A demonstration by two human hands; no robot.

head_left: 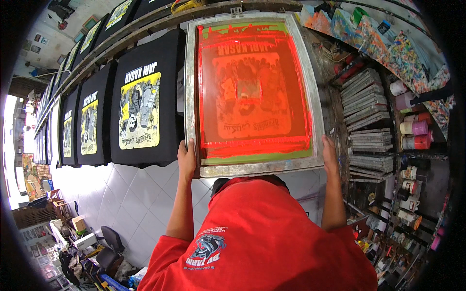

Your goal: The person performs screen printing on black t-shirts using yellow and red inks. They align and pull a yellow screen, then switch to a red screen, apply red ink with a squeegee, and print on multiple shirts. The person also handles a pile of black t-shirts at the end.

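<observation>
Both my hands hold a large screen-printing frame [259, 170] by its worn, whitish sides. Its mesh [213, 106] is coated red, with green strips at the top and bottom ends, and a faint printed design shows through. My left hand [187, 154] grips the near left corner, thumb on top. At the near right corner, my right hand [330, 153] is closed on the other side; its fingers are partly hidden beneath the edge. The frame's far end lies by a small metal hinge clamp [236, 12] on a long rail.
To the left, black T-shirts [167, 63] with yellow-and-white prints lie along a row of boards. Stacked frames [366, 97] fill a rack at right, beside shelved ink tubs [415, 127]. A paint-splattered board [383, 48] stands far right. An office chair [110, 242] stands on the tiled floor [121, 194].
</observation>
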